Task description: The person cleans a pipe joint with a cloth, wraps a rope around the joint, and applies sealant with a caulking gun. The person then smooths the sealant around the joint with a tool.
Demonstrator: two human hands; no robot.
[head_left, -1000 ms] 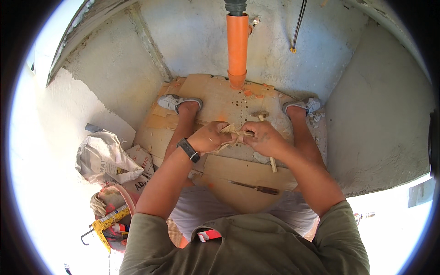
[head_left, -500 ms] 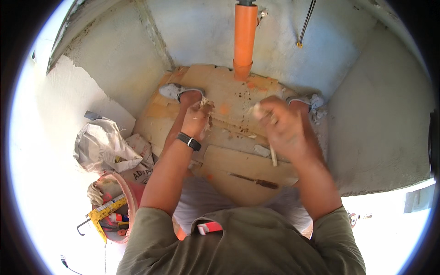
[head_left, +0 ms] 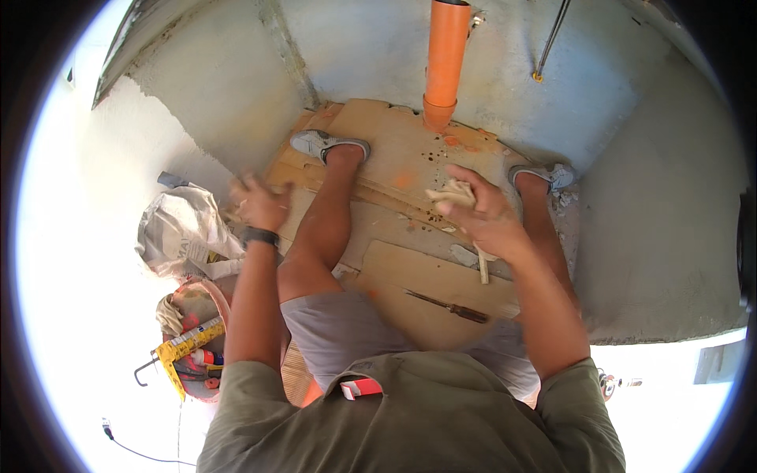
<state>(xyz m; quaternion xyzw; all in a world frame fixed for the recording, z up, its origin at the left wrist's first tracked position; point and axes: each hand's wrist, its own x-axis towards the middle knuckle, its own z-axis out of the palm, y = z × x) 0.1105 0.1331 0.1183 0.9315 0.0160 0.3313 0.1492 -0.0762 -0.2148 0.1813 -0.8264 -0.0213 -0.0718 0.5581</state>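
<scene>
My left hand [head_left: 262, 205] is raised beside the pale bag, its fingers spread and smeared by motion; nothing shows in it. In my right hand [head_left: 495, 219], over the cardboard, sits a crumpled beige piece that looks like a rag [head_left: 453, 194], held between thumb and fingers. A narrow pale strip [head_left: 483, 268] shows below that hand; I cannot tell whether it hangs from the rag or lies on the floor. A screwdriver [head_left: 451, 307] with a brown handle lies on the cardboard [head_left: 394, 276] between my legs.
An orange pipe [head_left: 446, 71] rises by the back wall. At the left, a crumpled whitish bag [head_left: 185, 232] stands behind a reddish bucket [head_left: 223, 303] containing a yellow caulking gun [head_left: 189, 339] and other tools. A thin cable with a yellow end [head_left: 538, 76] hangs at the wall.
My left hand has swung left, away from the middle, and its fingers have spread. The right hand has turned, showing the rag more plainly. The whole view has shifted slightly.
</scene>
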